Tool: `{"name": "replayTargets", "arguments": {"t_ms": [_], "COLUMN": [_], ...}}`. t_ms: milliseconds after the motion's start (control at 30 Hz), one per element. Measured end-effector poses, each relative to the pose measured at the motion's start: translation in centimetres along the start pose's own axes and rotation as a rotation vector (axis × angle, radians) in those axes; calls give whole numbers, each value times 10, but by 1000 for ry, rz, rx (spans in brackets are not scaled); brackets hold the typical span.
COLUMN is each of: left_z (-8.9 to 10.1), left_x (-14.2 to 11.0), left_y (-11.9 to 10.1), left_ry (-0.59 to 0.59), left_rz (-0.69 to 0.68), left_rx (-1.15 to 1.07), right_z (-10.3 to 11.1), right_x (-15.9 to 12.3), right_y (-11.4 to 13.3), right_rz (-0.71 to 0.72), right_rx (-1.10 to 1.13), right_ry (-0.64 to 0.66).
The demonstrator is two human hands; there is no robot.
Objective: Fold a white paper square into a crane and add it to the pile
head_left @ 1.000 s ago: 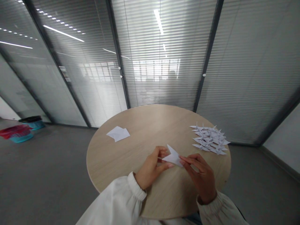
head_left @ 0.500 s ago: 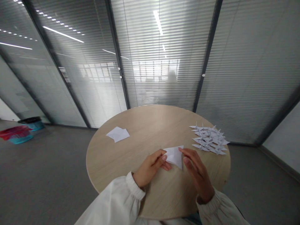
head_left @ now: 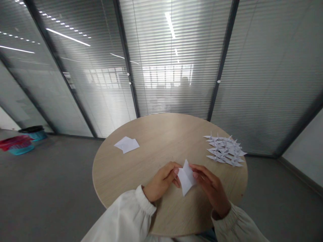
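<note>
Above the near part of a round wooden table (head_left: 164, 131), a seated-height view shows two bare hands in loose white sleeves around one small piece of folded white paper (head_left: 187, 178). The left hand (head_left: 160, 181) pinches the paper's left edge, thumb on top and fingers curled beneath. The right hand (head_left: 212, 190) is half curled at the opposite edge, its fingertips at the upper right side; whether they pinch or only touch, I cannot tell.

Holding it from both sides, I judge, steadies the sheet and leaves its two sharp tips free of the fingers. One tip points away from the person, toward the glass wall with blinds (head_left: 176, 97); the other points back toward the person's body. The long axis thus runs nearly straight away from the person, the near tip set slightly to the left. Whether that tip touches the tabletop is unclear.

On the table's left side lie flat, pointed paper pieces (head_left: 127, 145), probably set apart to stay within reach without crowding the hands. On the right, many spiky folded paper figures (head_left: 224, 150) sit closely packed in rough rows, perhaps to save room, their slim points mostly aimed left and right.
</note>
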State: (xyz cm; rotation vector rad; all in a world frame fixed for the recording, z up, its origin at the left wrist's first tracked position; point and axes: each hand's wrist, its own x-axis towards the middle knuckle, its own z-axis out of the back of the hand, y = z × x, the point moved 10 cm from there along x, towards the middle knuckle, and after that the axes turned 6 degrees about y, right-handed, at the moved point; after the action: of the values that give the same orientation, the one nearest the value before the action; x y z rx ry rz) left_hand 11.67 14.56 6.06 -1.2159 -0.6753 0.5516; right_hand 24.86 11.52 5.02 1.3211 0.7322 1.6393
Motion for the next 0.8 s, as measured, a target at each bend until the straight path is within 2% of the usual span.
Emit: {"name": "replayTargets", "arguments": {"t_ms": [200,433,633,800], "left_z": [19,24,24,29], "left_x": [-1,-2,-2,-9], "left_y": [-1,-1,0,-21], "left_ry": [-142,-195,-197,-292], "left_rz": [-26,15,-13,-140], "left_rx": [122,193,157,451], "right_z": [-1,-4,8,13], "right_x": [0,-2,-5,-8], "right_y": [3,10,13,22], "right_rz": [9,34,67,125], "right_rx": [-104,-245,-325,-376], "right_ry": [5,-9,-149,-221]}}
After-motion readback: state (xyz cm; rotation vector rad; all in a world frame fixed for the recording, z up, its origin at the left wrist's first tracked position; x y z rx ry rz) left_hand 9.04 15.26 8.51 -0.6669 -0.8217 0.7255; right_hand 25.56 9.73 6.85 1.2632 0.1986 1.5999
